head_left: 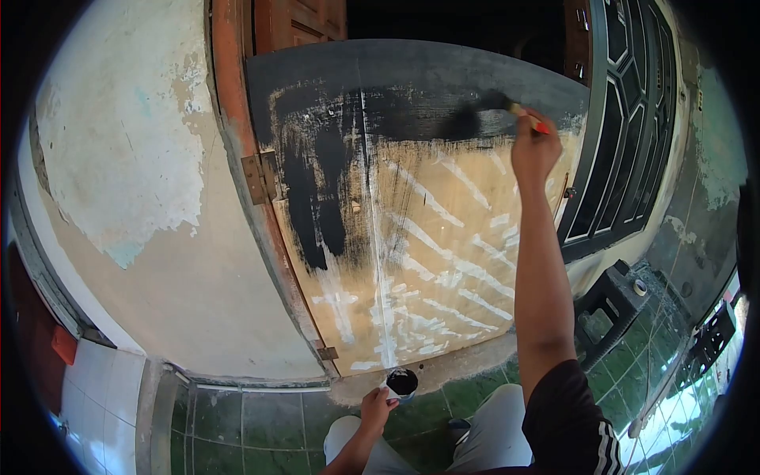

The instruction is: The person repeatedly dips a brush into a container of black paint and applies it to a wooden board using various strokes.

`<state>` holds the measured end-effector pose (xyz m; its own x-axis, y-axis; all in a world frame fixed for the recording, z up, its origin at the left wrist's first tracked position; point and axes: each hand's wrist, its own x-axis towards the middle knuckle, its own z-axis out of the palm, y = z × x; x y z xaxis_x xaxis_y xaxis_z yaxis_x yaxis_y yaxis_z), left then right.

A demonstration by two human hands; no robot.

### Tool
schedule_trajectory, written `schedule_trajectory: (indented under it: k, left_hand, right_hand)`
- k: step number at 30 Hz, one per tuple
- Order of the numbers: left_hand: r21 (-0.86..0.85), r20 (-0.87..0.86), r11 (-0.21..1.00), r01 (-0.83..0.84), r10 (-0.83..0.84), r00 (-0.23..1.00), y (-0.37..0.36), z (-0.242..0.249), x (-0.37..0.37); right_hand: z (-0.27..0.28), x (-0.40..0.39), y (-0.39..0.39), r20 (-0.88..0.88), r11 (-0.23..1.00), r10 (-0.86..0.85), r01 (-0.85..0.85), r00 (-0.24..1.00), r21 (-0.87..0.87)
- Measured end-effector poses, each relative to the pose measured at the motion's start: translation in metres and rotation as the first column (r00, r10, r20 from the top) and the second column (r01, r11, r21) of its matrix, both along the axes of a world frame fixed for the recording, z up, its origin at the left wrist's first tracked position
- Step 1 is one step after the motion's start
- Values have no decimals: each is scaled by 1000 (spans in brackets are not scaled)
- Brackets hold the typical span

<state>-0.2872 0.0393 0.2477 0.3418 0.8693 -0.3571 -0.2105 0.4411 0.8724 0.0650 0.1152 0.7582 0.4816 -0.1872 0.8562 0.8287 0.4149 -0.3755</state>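
Observation:
My right hand point(536, 150) is closed round the handle of a paintbrush point(516, 108), whose dark bristles lie against the upper part of a low wooden door point(467, 214). The door's top is coated in black paint, and uneven black strokes run down its left side. Lower down, bare tan wood shows with white slanting streaks. Down by the door's foot, my left hand point(377, 409) grips a small white cup of black paint point(402, 382). Part of the cup is hidden by my fingers.
An orange-brown door frame point(237, 103) and a peeling wall point(119, 150) stand on the left. To the right are a dark window grille point(625, 119) and a black plastic stool point(613, 305) with a small roll on it. Green tiles point(273, 419) cover the floor.

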Motion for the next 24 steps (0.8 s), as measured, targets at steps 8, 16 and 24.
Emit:
schedule_trajectory:
  k: [8,16,24]
  left_hand:
    - [-4,21,1000,8,-7,1000,-9,15,7]
    - [3,33,1000,-5,5,999,-11,27,11]
    - [-18,-16,1000,-3,3,1000,-10,16,6]
  right_hand:
    - [-14,-121,47,529,991,-95,133,843,-34]
    - [0,-178,68,139,752,659,-652,739,-94]
    - [2,34,6,-95,989,149,-150,984,-11]
